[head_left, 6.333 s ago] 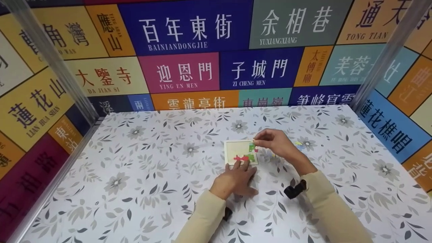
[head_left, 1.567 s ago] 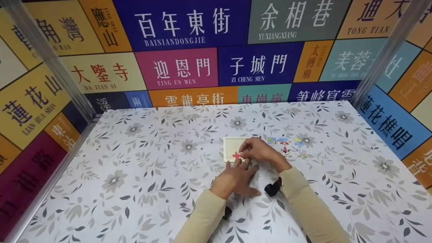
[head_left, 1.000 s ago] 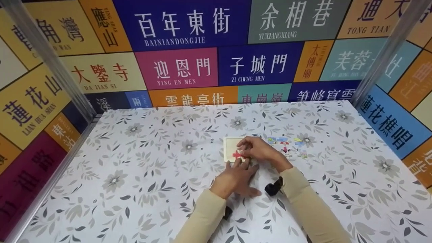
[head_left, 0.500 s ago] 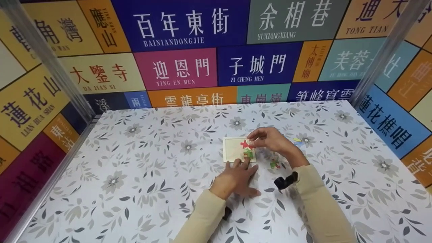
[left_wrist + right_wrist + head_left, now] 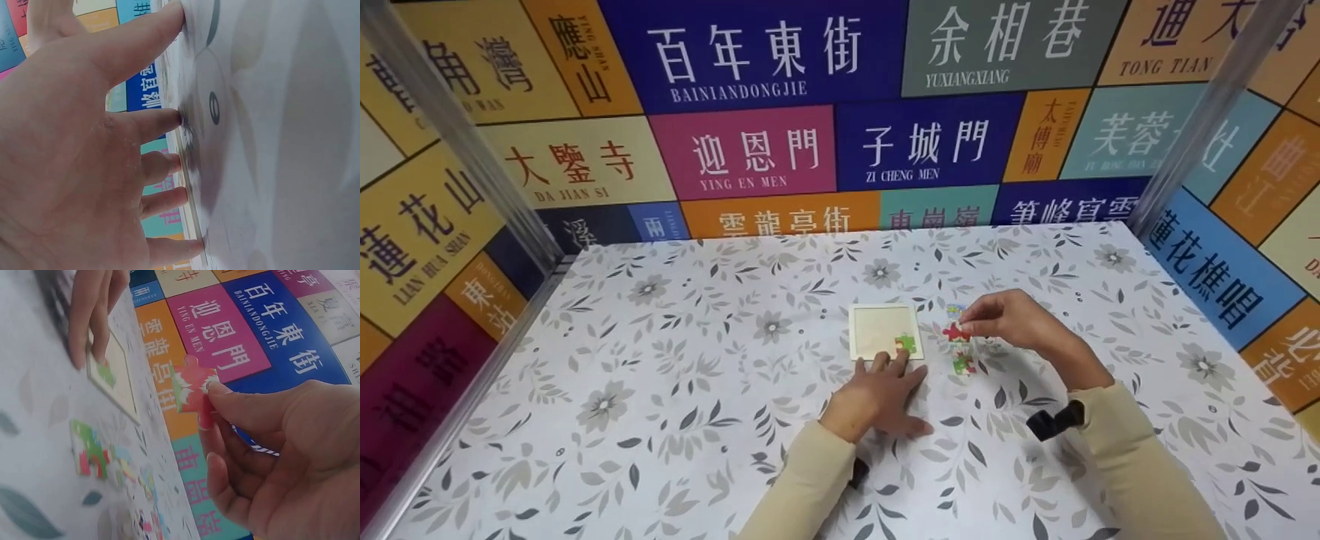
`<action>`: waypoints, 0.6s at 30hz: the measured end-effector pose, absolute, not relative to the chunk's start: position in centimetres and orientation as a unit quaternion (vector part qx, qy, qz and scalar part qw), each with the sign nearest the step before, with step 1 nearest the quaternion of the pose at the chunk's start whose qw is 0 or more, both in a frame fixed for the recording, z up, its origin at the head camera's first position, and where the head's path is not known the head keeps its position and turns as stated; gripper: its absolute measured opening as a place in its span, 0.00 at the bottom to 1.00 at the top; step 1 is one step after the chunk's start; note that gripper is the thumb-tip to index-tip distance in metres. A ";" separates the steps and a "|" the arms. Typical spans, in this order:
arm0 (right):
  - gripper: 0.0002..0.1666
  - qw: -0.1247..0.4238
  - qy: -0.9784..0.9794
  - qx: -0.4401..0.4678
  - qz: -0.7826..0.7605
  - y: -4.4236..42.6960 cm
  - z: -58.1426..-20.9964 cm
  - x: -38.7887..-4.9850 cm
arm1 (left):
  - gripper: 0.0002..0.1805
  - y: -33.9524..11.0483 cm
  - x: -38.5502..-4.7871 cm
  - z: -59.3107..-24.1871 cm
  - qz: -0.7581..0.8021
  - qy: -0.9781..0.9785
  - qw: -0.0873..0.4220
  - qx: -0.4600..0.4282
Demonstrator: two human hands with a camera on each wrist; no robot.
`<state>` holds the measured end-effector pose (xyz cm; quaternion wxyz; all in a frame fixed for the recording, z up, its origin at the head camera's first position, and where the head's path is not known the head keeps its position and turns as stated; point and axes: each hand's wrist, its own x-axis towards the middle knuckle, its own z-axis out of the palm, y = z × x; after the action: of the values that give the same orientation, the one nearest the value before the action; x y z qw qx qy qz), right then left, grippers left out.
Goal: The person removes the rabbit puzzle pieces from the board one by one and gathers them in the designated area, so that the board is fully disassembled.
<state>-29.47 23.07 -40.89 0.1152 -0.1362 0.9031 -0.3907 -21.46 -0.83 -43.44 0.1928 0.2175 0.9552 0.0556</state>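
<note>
A small square puzzle tray (image 5: 877, 324) lies on the table in the head view, with one green puzzle piece (image 5: 906, 344) in its near right corner. My left hand (image 5: 874, 405) rests at the tray's near edge. Its fingers are spread, and the fingertips touch the rim and that piece; the left wrist view shows the thumb (image 5: 140, 48) down on the tablecloth. Right of the tray, my right hand (image 5: 1012, 319) pinches a red and white puzzle piece (image 5: 194, 385) between thumb and fingers, raised above the table in the right wrist view.
Loose puzzle pieces lie on the floral tablecloth (image 5: 720, 450) right of the tray, including a green and red piece (image 5: 962, 365); my right hand hides some of them. Behind the table stands a wall (image 5: 765, 154) of coloured name signs.
My right hand has lifted the red piece out of the tray and carried it right, over the loose pieces. The left hand has stayed at the tray's near edge.
</note>
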 end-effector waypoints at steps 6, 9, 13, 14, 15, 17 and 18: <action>0.17 0.161 0.897 -0.128 -0.392 26.1 -41.4 -29.3 | 0.47 -0.7 -21.4 -43.4 0.056 0.956 0.185 0.220; 0.18 0.179 0.893 -0.125 -0.394 27.1 -41.8 -29.4 | 0.47 -0.7 -21.5 -43.5 0.054 0.956 0.183 0.224; 0.17 0.196 0.897 -0.130 -0.375 27.6 -42.2 -29.6 | 0.47 -0.7 -21.5 -43.6 0.050 0.956 0.182 0.225; 0.16 0.200 0.898 -0.133 -0.369 27.7 -42.3 -29.7 | 0.47 -0.7 -21.5 -43.6 0.048 0.956 0.183 0.225; 0.15 0.204 0.900 -0.134 -0.361 27.7 -42.5 -29.8 | 0.47 -0.7 -21.5 -43.6 0.047 0.956 0.182 0.224; 0.14 0.208 0.904 -0.140 -0.346 27.8 -42.7 -29.9 | 0.48 -0.7 -21.5 -43.6 0.045 0.956 0.182 0.225; 0.13 0.207 0.906 -0.143 -0.339 27.8 -42.8 -29.9 | 0.48 -0.7 -21.5 -43.6 0.045 0.956 0.181 0.224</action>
<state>-29.91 27.78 -42.78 0.2073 -0.1431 0.9064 -0.3391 -21.49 -0.72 -43.61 0.1811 0.2245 0.9564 0.0449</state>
